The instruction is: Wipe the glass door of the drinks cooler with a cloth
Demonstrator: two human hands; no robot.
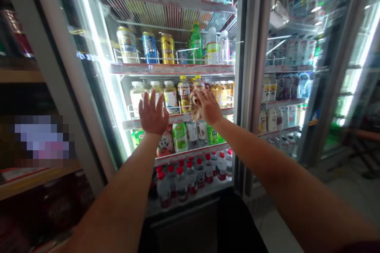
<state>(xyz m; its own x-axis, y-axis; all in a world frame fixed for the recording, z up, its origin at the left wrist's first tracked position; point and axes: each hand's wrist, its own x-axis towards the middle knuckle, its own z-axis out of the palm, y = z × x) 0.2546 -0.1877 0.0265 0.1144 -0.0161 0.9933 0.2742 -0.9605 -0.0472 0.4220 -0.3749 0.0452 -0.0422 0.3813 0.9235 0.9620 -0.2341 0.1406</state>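
My left hand [152,114], fingers spread and holding nothing, is raised before the left part of a lit drinks fridge. Behind it stand pale bottles with white caps [170,97]. In my right hand [210,107] is a crumpled beige cloth [196,111], gripped in front of the same shelf, near the yellow-capped tea bottles [184,93]. The cloth hides part of the shelf edge [178,118]; I cannot tell whether it touches it. Below the hands are a green-labelled bottle [179,136] and other drinks.
Cans [149,47] and bottles fill the shelf above. Red-capped water bottles [190,178] stand at the bottom. A metal door frame [252,67] rises on the right, with another stocked fridge section beyond. Shelves with goods [38,182] are at the left.
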